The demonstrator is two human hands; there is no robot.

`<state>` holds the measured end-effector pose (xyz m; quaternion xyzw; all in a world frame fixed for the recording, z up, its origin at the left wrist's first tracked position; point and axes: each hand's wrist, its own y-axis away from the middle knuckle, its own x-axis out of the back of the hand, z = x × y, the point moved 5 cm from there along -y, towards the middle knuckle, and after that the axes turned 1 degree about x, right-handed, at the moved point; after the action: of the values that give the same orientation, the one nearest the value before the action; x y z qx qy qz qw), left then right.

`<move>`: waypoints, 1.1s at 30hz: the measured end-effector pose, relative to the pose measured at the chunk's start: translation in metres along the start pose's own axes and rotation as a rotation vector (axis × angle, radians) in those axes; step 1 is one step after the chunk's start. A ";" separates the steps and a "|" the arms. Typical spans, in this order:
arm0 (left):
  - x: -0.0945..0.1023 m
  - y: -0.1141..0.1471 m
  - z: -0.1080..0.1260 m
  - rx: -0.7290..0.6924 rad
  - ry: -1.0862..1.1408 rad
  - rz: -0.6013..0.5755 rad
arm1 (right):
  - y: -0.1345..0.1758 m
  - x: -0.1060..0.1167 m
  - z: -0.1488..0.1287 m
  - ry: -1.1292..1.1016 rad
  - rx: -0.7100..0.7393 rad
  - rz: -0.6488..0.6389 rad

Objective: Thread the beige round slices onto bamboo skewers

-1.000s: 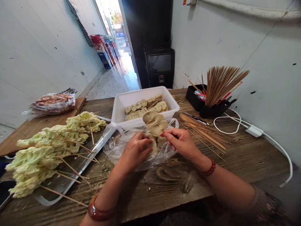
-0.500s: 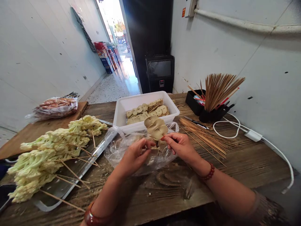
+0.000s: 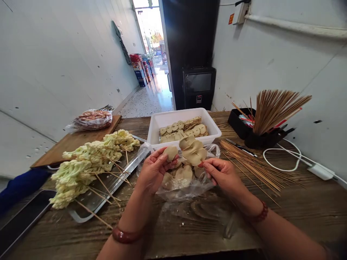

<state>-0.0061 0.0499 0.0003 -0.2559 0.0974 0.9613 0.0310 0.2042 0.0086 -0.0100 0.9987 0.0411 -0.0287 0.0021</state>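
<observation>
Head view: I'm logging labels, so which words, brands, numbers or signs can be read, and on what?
No text can be read with certainty.
Stacked boxes by the doorway: printing too small and blurred.
Label on the black machine: too small.
Orange sticker at upper right: too small.

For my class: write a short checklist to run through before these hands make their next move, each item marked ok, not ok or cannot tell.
1. Left hand has a pale slice in its fingers: ok.
2. Right hand holds the slice cluster at its near end: ok.
3. Stick tip inside that cluster visible: cannot tell where it lies; the slices cover it.
4. More slices lie in the plastic bag: ok.
5. White tub stands upright beyond the bag: ok.
6. Loose skewers neatly aligned: not ok; they fan out across the table.
</observation>
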 end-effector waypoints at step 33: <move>0.019 -0.002 0.020 -0.231 -0.069 0.165 | 0.011 -0.024 0.008 0.290 0.027 -0.217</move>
<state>-0.0317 0.0559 0.0073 -0.2157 0.0057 0.9736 -0.0744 0.1813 -0.0039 -0.0165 0.9821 0.1480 0.1150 -0.0201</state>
